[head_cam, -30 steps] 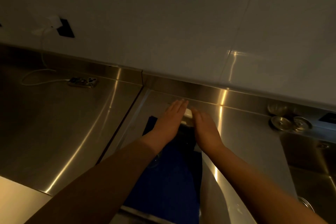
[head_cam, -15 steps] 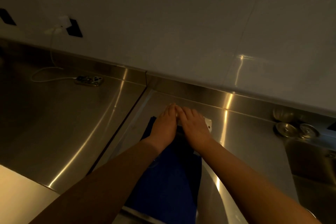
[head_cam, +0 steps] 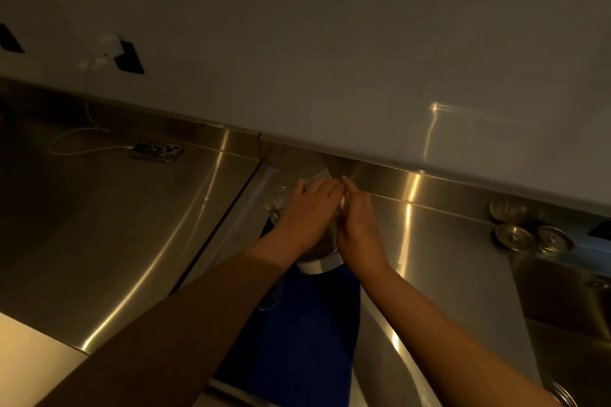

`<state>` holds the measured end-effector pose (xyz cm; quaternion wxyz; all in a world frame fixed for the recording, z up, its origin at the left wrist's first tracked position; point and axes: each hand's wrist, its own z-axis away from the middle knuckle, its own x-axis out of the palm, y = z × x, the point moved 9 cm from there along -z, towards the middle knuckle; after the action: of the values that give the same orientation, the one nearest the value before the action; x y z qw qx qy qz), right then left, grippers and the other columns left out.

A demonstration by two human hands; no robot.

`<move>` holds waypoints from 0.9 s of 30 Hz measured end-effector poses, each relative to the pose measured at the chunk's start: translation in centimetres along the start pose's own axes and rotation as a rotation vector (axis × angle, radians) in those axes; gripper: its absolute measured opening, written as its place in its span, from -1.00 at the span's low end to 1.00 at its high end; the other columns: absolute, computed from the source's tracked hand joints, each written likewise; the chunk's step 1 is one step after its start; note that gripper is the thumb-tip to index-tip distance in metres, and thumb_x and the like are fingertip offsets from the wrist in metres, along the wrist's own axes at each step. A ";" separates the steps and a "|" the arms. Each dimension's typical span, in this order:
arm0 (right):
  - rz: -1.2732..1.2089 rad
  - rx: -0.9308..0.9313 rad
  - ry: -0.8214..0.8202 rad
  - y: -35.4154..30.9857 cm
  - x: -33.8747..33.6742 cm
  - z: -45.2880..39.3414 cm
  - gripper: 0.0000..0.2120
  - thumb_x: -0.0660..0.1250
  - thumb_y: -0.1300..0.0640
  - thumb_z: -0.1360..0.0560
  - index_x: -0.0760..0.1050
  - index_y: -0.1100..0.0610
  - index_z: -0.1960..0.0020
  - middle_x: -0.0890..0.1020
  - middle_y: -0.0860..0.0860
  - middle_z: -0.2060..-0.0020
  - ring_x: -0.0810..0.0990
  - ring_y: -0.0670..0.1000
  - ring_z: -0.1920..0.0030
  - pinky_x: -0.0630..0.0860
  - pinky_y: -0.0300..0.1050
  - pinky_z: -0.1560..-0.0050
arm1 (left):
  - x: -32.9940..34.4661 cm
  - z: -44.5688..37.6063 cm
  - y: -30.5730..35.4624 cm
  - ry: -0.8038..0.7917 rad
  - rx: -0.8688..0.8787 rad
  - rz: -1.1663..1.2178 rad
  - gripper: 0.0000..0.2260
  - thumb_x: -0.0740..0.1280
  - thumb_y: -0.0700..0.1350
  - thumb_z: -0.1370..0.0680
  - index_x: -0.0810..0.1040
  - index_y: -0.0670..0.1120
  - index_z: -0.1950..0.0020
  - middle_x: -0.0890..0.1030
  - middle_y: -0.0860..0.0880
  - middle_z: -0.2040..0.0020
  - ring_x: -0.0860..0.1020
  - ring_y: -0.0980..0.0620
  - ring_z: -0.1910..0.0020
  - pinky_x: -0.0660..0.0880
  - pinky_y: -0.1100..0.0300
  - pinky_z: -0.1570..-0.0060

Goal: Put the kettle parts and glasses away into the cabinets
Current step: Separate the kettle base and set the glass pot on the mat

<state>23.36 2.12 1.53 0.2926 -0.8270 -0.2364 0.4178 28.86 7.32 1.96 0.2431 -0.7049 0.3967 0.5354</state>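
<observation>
Both hands have lifted off the blue mat (head_cam: 307,334) since a moment ago and now carry a clear glass kettle jug (head_cam: 299,190) with a white base ring (head_cam: 320,265), which earlier was hidden under the palms. The jug hangs tilted just above the far end of the mat, its clear mouth toward the wall (head_cam: 330,43) and its white ring toward the person. The left hand (head_cam: 305,211) lies over the top of the jug with its fingers curled round the glass, close together. The right hand (head_cam: 357,215) holds the jug's right side, its fingers bent round a pale part there; what exactly that part is cannot be told in the dim light. The fingertips of both hands meet at the far side of the jug.

The mat lies on a steel counter (head_cam: 115,241), near its back edge and just right of a seam between two counter panels. On the left panel a phone (head_cam: 157,151) lies face down near the wall, with a white cable (head_cam: 79,139) running up to a white charger (head_cam: 110,44) plugged into a dark socket (head_cam: 129,58). To the right, well apart from the hands, two round metal lids (head_cam: 534,236) sit beside a sink (head_cam: 568,301), with a rounded glass piece (head_cam: 507,208) behind them against the wall.
</observation>
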 end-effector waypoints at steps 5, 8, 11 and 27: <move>-0.095 0.085 -0.052 1.6 1.1 2.5 -0.36 0.27 0.28 -0.47 0.12 0.13 -0.48 0.36 0.11 -0.22 0.40 -0.05 -0.19 0.37 -0.18 -0.22 | 1.5 1.7 1.3 -0.015 0.123 0.025 -0.51 0.42 -0.19 -0.43 0.42 -0.12 -0.35 0.46 -0.09 -0.34 0.38 -0.07 -0.35 0.22 -0.07 -0.38; -0.081 0.118 -0.025 2.6 0.6 3.0 -0.39 0.29 0.31 -0.48 0.17 0.16 -0.47 0.36 0.08 -0.22 0.35 -0.14 -0.19 0.27 -0.41 -0.23 | 1.7 1.8 1.6 -0.017 0.138 0.139 -0.55 0.33 -0.22 -0.52 0.38 -0.15 -0.41 0.40 -0.12 -0.42 0.29 -0.07 -0.44 0.13 0.08 -0.40; -0.006 0.107 -0.035 2.9 0.1 3.1 -0.39 0.28 0.33 -0.49 0.17 0.11 -0.47 0.37 0.05 -0.21 0.33 -0.19 -0.14 0.24 -0.49 -0.13 | 3.0 1.9 1.1 -0.131 0.091 0.110 -0.42 0.29 -0.19 -0.57 0.12 -0.10 -0.53 0.12 -0.05 -0.55 0.01 0.01 -0.53 0.03 0.08 -0.47; 0.577 -0.243 -0.363 1.5 2.9 3.0 0.03 0.59 0.27 -0.14 0.13 0.13 -0.47 0.25 0.21 -0.44 0.16 0.20 -0.45 0.12 0.07 -0.37 | 2.5 3.8 -2.2 -0.175 -0.272 0.323 -0.31 0.25 0.08 -0.57 -0.02 -0.13 -0.55 0.05 -0.10 -0.56 0.02 -0.02 -0.53 -0.06 0.14 -0.46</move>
<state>22.68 3.77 -2.55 0.0156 -0.8009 -0.0891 0.5920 28.80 10.75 -1.76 0.0905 -0.6094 0.4062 0.6749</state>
